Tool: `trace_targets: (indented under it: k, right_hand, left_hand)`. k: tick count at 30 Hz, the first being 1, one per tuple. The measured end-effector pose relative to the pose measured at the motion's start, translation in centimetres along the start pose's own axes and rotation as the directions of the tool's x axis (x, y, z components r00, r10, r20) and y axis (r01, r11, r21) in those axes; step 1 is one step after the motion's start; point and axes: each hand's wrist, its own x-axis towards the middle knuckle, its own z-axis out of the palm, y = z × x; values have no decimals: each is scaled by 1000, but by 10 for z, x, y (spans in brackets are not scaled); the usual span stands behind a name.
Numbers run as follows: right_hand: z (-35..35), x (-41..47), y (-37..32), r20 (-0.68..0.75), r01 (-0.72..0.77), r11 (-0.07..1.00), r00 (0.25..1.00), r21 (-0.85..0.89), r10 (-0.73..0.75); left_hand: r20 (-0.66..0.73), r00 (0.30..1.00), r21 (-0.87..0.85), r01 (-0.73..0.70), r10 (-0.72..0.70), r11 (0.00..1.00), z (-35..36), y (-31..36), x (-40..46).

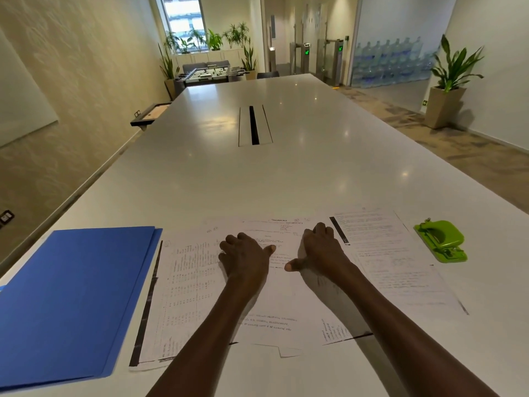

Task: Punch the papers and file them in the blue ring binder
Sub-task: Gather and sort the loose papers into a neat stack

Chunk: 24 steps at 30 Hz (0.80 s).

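Note:
Several printed papers [286,296] lie spread and overlapping on the white table in front of me. My left hand [244,257] rests palm down on the middle sheets, fingers curled under and thumb pointing right. My right hand [317,249] lies beside it on the same sheets, fingers bent and thumb pointing left. Neither hand holds anything. The blue binder [74,299] lies closed and flat at the left, touching the papers' left edge. A green hole punch [440,240] sits on the table to the right of the papers.
The long white table [286,173] stretches away, with a black cable slot [254,126] in its middle. A wall runs close along the left side. A potted plant [449,81] stands on the floor at the right.

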Motion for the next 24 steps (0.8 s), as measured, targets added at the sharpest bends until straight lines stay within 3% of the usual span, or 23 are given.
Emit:
trace_targets:
  k: [4, 10, 16, 24]
  right_hand:
    - [-8, 12, 7, -3, 12, 1000, 1000, -28, -12]
    - [-4, 27, 12, 53, 24, 999, 998, 41, -26]
    - [-4, 27, 3, 34, 65, 997, 997, 32, -66]
    - [-5, 25, -6, -71, 124, 950, 992, 288, -108]
  left_hand:
    - [-133, 989, -1, -70, 69, 998, 20, -2, -15]
    - [18, 998, -97, -60, 62, 993, 37, -10, -8]
    - [22, 998, -77, -62, 64, 995, 40, -10, -8]
    - [16, 998, -37, -64, 65, 997, 40, -10, -8]
